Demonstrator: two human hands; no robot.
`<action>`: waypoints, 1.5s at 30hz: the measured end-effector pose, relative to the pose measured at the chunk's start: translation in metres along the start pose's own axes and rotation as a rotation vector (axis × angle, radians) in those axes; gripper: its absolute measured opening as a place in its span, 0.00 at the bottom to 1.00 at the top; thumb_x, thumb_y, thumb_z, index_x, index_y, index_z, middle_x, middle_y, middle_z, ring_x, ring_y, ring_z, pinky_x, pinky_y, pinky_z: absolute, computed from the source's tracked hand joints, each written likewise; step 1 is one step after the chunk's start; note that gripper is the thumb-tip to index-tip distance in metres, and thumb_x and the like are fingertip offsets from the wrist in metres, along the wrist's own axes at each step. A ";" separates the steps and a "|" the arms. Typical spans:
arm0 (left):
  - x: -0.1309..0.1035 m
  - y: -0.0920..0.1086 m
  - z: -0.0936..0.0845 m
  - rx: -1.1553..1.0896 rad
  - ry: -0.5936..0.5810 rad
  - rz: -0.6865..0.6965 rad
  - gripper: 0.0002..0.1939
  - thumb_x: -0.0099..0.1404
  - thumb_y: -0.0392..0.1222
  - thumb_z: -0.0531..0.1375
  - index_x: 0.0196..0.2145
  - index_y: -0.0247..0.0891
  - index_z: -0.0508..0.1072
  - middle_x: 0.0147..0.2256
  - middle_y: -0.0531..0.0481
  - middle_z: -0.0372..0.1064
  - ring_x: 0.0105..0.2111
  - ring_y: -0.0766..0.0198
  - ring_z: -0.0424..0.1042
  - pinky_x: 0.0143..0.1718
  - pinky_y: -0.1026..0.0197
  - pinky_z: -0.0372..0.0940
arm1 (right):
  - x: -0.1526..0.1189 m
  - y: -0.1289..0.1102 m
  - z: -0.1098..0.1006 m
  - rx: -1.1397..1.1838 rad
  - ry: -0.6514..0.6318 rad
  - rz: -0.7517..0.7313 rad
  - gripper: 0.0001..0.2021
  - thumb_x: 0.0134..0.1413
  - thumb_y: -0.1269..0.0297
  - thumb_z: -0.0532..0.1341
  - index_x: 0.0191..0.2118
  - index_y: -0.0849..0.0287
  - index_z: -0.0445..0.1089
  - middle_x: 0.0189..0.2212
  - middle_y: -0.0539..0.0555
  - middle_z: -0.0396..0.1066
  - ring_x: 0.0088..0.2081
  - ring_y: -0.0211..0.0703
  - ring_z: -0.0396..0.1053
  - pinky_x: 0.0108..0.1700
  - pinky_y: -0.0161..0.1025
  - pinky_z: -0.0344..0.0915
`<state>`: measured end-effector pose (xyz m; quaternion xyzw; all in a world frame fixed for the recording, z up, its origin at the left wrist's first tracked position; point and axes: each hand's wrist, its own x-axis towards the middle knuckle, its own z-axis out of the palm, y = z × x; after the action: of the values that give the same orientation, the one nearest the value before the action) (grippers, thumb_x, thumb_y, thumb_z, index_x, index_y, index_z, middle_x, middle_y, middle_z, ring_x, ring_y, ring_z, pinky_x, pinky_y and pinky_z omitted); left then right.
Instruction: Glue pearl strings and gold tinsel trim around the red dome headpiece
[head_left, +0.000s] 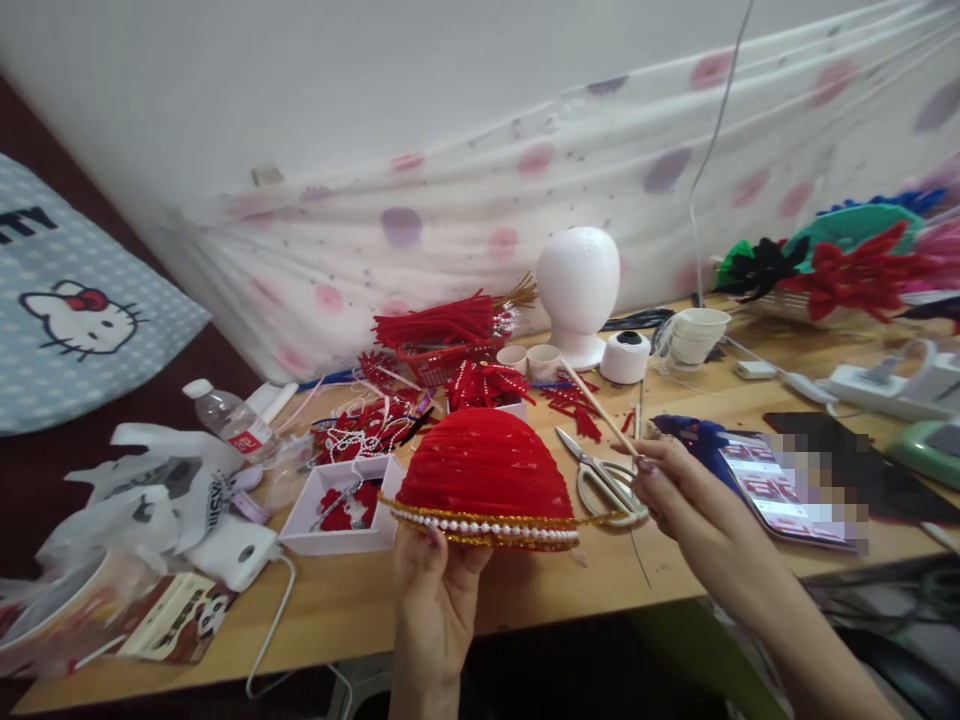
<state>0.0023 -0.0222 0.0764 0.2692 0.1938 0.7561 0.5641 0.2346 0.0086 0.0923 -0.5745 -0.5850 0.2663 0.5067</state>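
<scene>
My left hand grips the lower rim of a red dome-shaped cap, holding it up over the front of the table. Gold trim and a row of white pearl beads run along the cap's edge. To the right, my right hand is closed around a thin pale stick that points up and to the left. A strand of gold trim stretches from the cap's rim toward that hand. White-handled scissors lie on the table between cap and right hand.
A white foam head stands at the back beside a thread spool. Left of the cap sits a white box with red pieces. A blue glue gun and lit phone lie right; plastic bags and a bottle left.
</scene>
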 end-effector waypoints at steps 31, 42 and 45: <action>0.023 -0.008 0.020 0.026 -0.038 -0.126 0.13 0.60 0.40 0.71 0.42 0.54 0.82 0.45 0.58 0.82 0.42 0.64 0.82 0.41 0.65 0.77 | -0.005 0.019 0.069 0.162 -0.166 -0.389 0.43 0.55 0.83 0.52 0.72 0.38 0.48 0.73 0.49 0.50 0.73 0.52 0.46 0.72 0.65 0.46; 0.024 0.081 0.027 1.116 -0.378 0.611 0.04 0.60 0.37 0.70 0.33 0.47 0.83 0.29 0.55 0.82 0.40 0.58 0.80 0.59 0.50 0.69 | 0.016 0.022 0.061 0.085 -0.303 -0.502 0.45 0.54 0.85 0.49 0.73 0.40 0.47 0.73 0.48 0.51 0.73 0.51 0.48 0.72 0.64 0.46; 0.059 0.080 0.051 1.253 -0.578 0.441 0.05 0.63 0.46 0.68 0.35 0.45 0.84 0.51 0.46 0.79 0.58 0.50 0.71 0.64 0.49 0.60 | 0.021 0.018 0.058 0.064 -0.380 -0.526 0.43 0.56 0.85 0.50 0.72 0.39 0.48 0.72 0.50 0.51 0.72 0.51 0.50 0.71 0.65 0.50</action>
<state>-0.0389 0.0102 0.1746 0.7639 0.3751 0.4978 0.1671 0.1937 0.0479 0.0626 -0.3273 -0.7889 0.2472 0.4576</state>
